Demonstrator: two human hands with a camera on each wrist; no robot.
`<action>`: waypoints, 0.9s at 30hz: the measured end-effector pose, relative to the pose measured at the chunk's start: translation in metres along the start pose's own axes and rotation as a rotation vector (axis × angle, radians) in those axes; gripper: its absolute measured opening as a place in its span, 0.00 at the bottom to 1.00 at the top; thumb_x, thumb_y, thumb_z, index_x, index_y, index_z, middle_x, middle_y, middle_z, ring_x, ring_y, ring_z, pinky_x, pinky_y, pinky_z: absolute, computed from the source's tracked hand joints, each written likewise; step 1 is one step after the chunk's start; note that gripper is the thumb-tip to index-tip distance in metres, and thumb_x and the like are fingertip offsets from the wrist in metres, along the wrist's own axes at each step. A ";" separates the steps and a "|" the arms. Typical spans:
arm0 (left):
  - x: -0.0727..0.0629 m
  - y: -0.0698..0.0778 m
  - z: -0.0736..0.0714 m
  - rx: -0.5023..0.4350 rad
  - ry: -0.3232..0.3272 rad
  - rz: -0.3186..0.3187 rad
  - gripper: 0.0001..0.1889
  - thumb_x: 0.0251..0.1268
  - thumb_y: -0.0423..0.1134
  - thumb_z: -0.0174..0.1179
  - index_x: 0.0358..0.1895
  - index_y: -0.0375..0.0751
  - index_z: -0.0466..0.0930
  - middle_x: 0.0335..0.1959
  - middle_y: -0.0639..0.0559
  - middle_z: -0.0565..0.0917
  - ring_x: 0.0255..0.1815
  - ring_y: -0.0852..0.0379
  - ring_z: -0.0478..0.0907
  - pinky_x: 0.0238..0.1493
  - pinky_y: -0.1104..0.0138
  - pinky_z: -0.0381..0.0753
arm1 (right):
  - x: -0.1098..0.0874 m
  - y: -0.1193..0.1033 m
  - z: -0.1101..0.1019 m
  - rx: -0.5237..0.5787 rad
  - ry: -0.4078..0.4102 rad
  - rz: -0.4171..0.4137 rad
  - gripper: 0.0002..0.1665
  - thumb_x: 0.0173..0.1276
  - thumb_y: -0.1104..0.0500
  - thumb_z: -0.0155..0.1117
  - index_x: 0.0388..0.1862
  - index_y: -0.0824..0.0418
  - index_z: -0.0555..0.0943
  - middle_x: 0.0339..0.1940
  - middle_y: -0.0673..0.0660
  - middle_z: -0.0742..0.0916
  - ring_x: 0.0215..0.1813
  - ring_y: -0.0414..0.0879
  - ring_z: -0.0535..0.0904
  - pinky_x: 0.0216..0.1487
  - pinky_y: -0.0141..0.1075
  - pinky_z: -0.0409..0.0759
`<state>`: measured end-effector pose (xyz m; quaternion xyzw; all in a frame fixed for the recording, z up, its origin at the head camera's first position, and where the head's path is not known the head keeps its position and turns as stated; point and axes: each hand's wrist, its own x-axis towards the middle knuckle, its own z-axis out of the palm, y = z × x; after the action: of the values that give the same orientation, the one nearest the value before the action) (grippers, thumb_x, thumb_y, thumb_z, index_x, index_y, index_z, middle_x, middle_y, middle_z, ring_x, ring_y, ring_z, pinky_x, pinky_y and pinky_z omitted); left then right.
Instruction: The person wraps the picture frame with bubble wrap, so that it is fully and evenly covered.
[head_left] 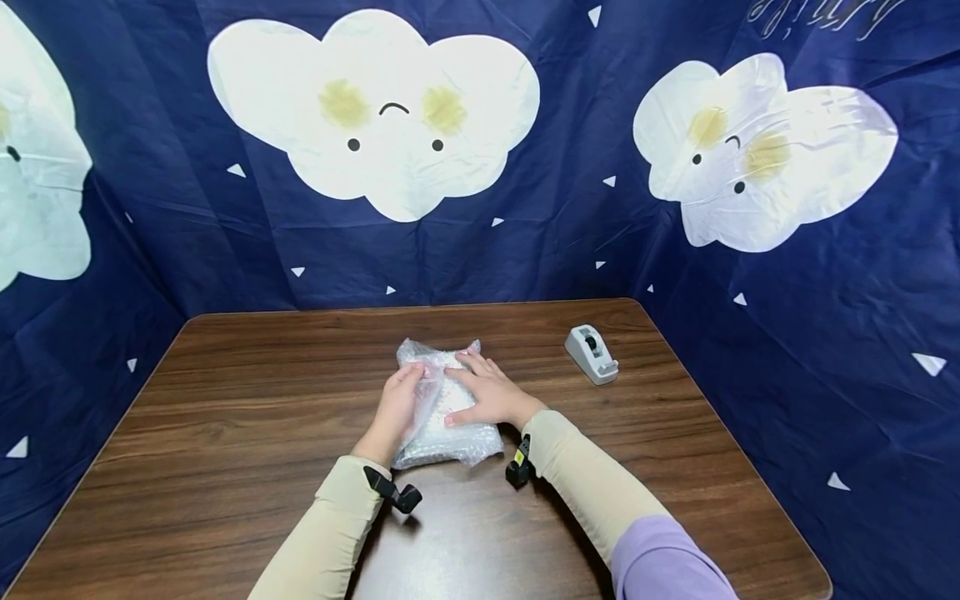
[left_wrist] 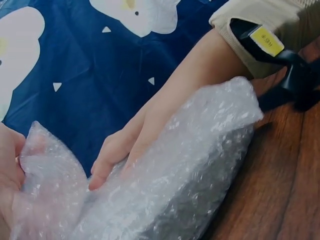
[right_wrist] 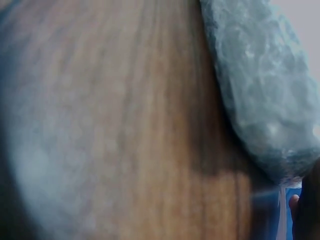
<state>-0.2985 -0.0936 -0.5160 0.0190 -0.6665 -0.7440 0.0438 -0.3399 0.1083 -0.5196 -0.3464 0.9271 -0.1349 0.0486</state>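
A flat package wrapped in bubble wrap (head_left: pixel 442 446) lies on the wooden table in the head view. My left hand (head_left: pixel 395 408) pinches a loose flap of the wrap at the package's left side; the left wrist view shows that flap (left_wrist: pixel 50 175) lifted. Spread across the top of the package, my right hand (head_left: pixel 492 396) rests with its fingers apart. From the right wrist, only the package's bubble-covered side (right_wrist: pixel 265 85) shows clearly. Whatever lies inside the wrap cannot be made out.
A white tape dispenser (head_left: pixel 592 354) stands on the table (head_left: pixel 262 400), to the right of the package. Blue cloth (head_left: pixel 585 242) with white clouds hangs behind the table and along its sides.
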 end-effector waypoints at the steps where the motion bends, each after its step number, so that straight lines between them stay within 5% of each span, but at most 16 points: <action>1: 0.001 -0.001 0.000 0.017 0.003 0.005 0.15 0.80 0.36 0.48 0.41 0.28 0.81 0.36 0.54 0.81 0.42 0.62 0.73 0.47 0.73 0.72 | 0.000 0.000 0.000 0.005 0.003 -0.002 0.57 0.61 0.25 0.63 0.82 0.47 0.58 0.85 0.54 0.52 0.84 0.53 0.35 0.81 0.54 0.42; 5: 0.004 -0.004 0.000 0.039 0.006 0.024 0.17 0.81 0.35 0.46 0.41 0.24 0.81 0.41 0.45 0.84 0.44 0.62 0.74 0.49 0.71 0.72 | 0.002 0.002 0.001 0.034 0.015 -0.010 0.56 0.61 0.25 0.63 0.82 0.48 0.60 0.85 0.54 0.52 0.84 0.53 0.35 0.80 0.55 0.43; 8: 0.005 -0.005 0.002 -0.085 -0.018 -0.013 0.18 0.81 0.34 0.43 0.36 0.26 0.78 0.43 0.41 0.83 0.46 0.59 0.78 0.56 0.68 0.77 | 0.002 0.004 0.003 0.082 0.025 0.004 0.55 0.62 0.27 0.63 0.81 0.51 0.61 0.85 0.54 0.53 0.84 0.51 0.35 0.81 0.54 0.43; 12: 0.003 -0.004 0.007 -0.220 -0.030 -0.070 0.17 0.81 0.31 0.40 0.31 0.33 0.74 0.45 0.41 0.81 0.46 0.57 0.82 0.60 0.63 0.80 | 0.002 0.007 0.005 0.255 0.061 0.021 0.51 0.67 0.31 0.62 0.79 0.57 0.64 0.84 0.54 0.55 0.84 0.52 0.36 0.81 0.53 0.43; 18: 0.002 -0.005 0.008 -0.197 -0.032 -0.069 0.16 0.81 0.31 0.39 0.33 0.31 0.74 0.49 0.38 0.79 0.44 0.60 0.81 0.62 0.61 0.78 | 0.001 0.008 0.003 0.590 0.144 -0.028 0.51 0.75 0.28 0.45 0.70 0.72 0.71 0.81 0.65 0.61 0.84 0.59 0.38 0.80 0.55 0.39; 22: 0.001 -0.004 0.009 -0.183 -0.030 -0.051 0.16 0.81 0.31 0.39 0.34 0.28 0.74 0.47 0.39 0.80 0.44 0.59 0.81 0.59 0.64 0.79 | 0.004 0.005 0.004 0.688 0.207 0.011 0.37 0.80 0.41 0.50 0.67 0.72 0.76 0.79 0.65 0.66 0.84 0.59 0.41 0.80 0.54 0.40; 27: 0.000 -0.003 0.010 -0.241 -0.024 -0.056 0.16 0.81 0.31 0.38 0.32 0.32 0.73 0.43 0.45 0.78 0.44 0.59 0.80 0.57 0.65 0.80 | 0.006 0.005 0.012 0.766 0.336 0.083 0.17 0.77 0.57 0.57 0.44 0.70 0.85 0.73 0.63 0.75 0.83 0.54 0.49 0.80 0.50 0.47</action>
<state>-0.2997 -0.0833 -0.5178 0.0232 -0.5718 -0.8199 0.0172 -0.3450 0.1054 -0.5328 -0.2388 0.8181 -0.5224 0.0273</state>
